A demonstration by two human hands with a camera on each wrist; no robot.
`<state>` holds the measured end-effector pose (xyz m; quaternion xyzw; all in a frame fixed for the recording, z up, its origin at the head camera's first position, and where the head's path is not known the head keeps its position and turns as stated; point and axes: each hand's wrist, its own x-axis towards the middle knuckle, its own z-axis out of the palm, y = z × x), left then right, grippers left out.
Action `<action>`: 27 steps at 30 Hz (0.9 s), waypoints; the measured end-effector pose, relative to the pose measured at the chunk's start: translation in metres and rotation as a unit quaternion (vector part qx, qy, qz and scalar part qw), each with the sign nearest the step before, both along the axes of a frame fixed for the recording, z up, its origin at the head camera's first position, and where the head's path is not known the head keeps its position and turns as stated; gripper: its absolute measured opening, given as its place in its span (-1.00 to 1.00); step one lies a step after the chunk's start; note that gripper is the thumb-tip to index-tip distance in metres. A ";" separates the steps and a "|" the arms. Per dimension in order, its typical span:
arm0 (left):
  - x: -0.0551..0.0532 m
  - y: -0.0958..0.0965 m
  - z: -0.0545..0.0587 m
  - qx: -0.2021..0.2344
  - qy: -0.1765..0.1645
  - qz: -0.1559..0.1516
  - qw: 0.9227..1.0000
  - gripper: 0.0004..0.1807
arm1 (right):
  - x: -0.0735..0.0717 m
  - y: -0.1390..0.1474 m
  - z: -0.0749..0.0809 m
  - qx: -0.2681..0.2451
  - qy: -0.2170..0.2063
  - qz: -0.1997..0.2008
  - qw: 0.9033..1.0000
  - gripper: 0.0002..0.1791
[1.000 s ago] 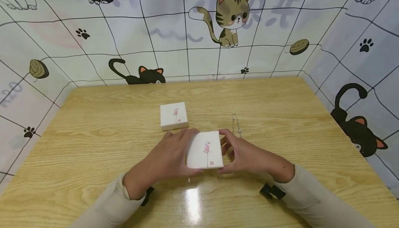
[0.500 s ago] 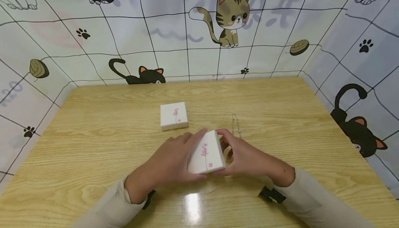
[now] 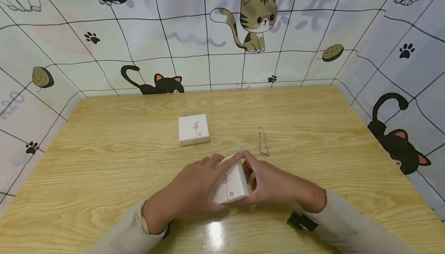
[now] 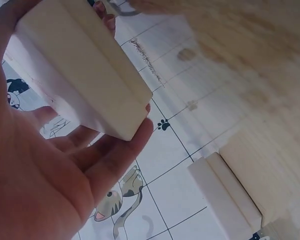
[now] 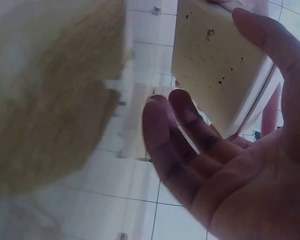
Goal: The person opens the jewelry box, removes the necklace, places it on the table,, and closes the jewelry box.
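Note:
Between both hands a small square white gift box [image 3: 233,186] with a pink flower on its lid is held tilted above the table. My left hand [image 3: 192,186] grips it from the left, with fingers over the far edge and thumb along the near edge. On the right side, my right hand [image 3: 272,182] pinches it between index finger and thumb; its other fingers curl free of the box in the right wrist view. The left wrist view shows a seam along the box side [image 4: 85,70]. The box's underside [image 5: 220,60], with dark specks, faces the right wrist camera.
A second white box [image 3: 193,127] with the same flower print lies farther back, left of centre. Behind the right hand lies a thin silvery chain [image 3: 265,153]. The wooden table [image 3: 104,161] meets cat-printed cloth walls [image 3: 229,68] at the back and sides.
The held box has tilted more and come slightly nearer the person. My left index finger has slid across its top toward the right hand. More of the chain now shows.

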<state>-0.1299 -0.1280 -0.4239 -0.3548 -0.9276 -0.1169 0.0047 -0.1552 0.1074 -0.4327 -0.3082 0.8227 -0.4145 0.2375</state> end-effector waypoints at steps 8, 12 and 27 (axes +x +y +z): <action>0.002 -0.001 -0.001 0.019 0.001 -0.015 1.000 0.20 | 0.001 -0.001 0.001 -0.015 -0.005 0.009 1.000 0.12; 0.002 0.001 -0.003 0.020 0.006 -0.013 1.000 0.09 | 0.000 -0.002 0.000 -0.003 0.005 0.007 1.000 0.12; -0.001 -0.001 -0.002 0.021 -0.041 -0.014 0.999 0.08 | -0.003 -0.003 -0.003 0.006 -0.007 0.010 1.000 0.10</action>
